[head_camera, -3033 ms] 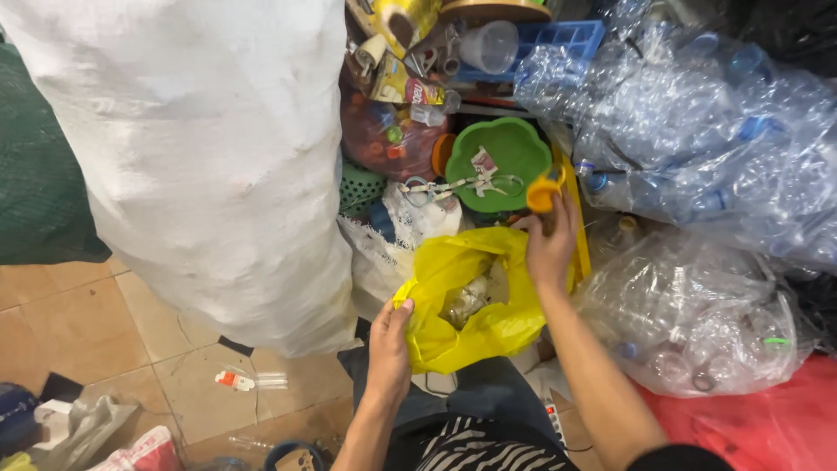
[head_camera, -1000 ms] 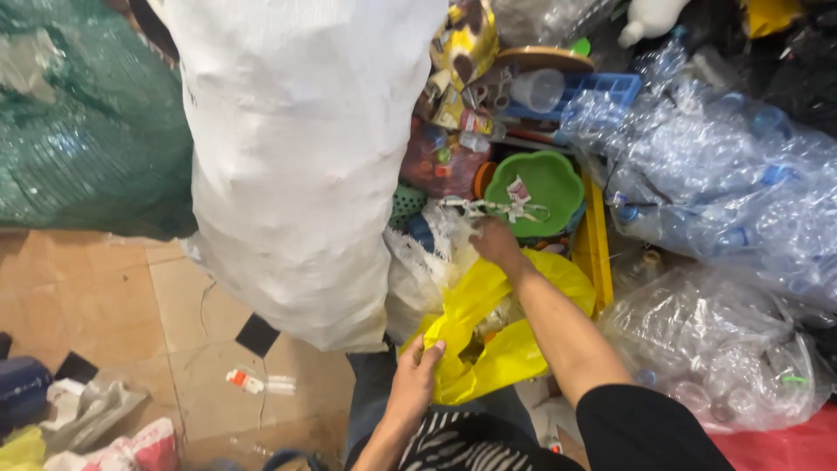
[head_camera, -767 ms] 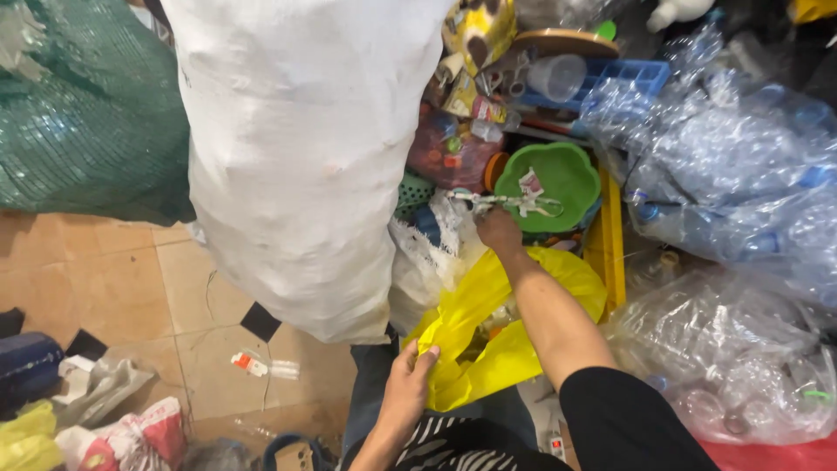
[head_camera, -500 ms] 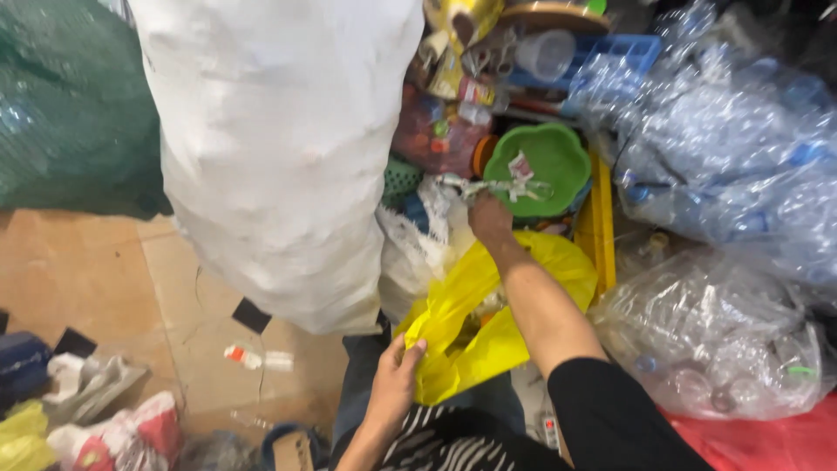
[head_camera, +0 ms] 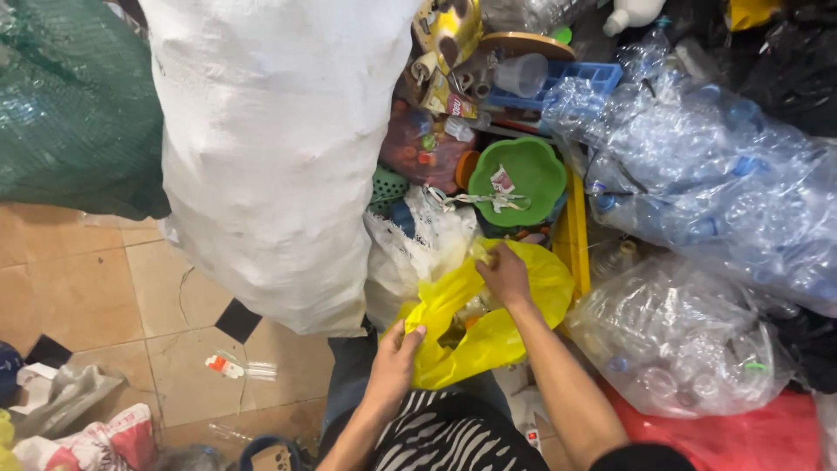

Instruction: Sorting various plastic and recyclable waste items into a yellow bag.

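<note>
Item: yellow plastic bag (head_camera: 488, 336), lying at person's knees, between white woven sack (head_camera: 279, 148) and clear bag of bottles (head_camera: 689, 344).
Left hand (head_camera: 394, 366): pinching near rim, fingers clamped on film.
Right hand (head_camera: 504, 272): gripping far rim, closed on film.
Handling: judging best to be keeping both rims pulled apart, mouth taut, film thin and likely tearing.
Surroundings: green scalloped bowl (head_camera: 516, 179) just beyond; larger bale of clear bottles (head_camera: 697, 166) crowding right; white sack crowding left; tiled floor (head_camera: 96, 305) bearing litter.
</note>
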